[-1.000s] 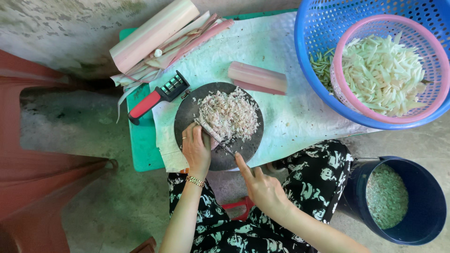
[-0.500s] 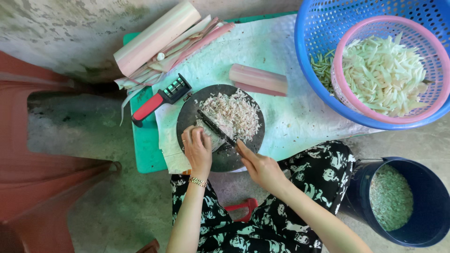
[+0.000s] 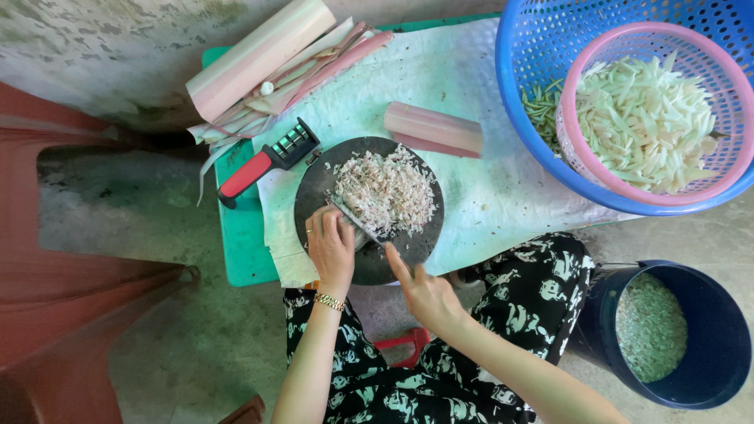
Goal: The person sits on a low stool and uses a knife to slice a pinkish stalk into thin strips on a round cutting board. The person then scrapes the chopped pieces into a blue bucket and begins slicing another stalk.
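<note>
Left hand (image 3: 331,250) presses flat near the round dark board's (image 3: 408,243) edge; right hand (image 3: 424,294) seemingly grips the thin knife (image 3: 357,224) beside fluffy shreds (image 3: 385,190).

Shreds (image 3: 385,188) lie on the board (image 3: 314,188), baskets (image 3: 542,47) right, sharpener (image 3: 263,161) left

Both forearms are bare, with no sleeves in view. The left hand (image 3: 331,250) wears a thin ring on one finger and a gold-coloured link bracelet at the wrist. The right hand (image 3: 424,292) wears nothing. The legs are clothed in black fabric with a white pattern.
</note>
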